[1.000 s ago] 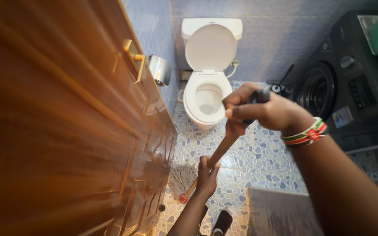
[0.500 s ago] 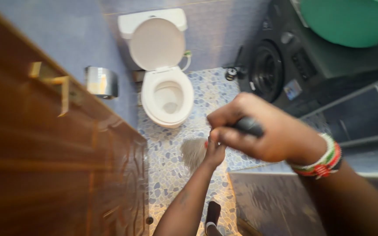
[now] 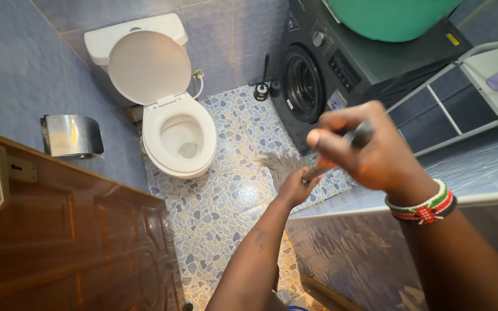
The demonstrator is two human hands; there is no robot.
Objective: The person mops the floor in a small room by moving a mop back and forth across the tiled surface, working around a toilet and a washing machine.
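Note:
Both my hands grip a mop with a wooden handle (image 3: 318, 171). My right hand (image 3: 364, 151) is closed around the dark top end of the handle, close to the camera, with a beaded bracelet on the wrist. My left hand (image 3: 295, 187) holds the handle lower down. The pale stringy mop head (image 3: 278, 164) lies on the pebble-patterned floor (image 3: 226, 201), between the white toilet (image 3: 177, 135) and the dark washing machine (image 3: 312, 80).
The toilet's lid stands up against its cistern. A metal paper holder (image 3: 71, 136) hangs on the blue tiled wall. A brown wooden door (image 3: 59, 242) with a brass handle fills the lower left. A low tiled wall (image 3: 353, 242) runs at the right. A green tub (image 3: 393, 17) sits on the washing machine.
The mop head has swept from beside the door across the floor to the right, toward the washing machine. My view has swung right, so the door fills less of it.

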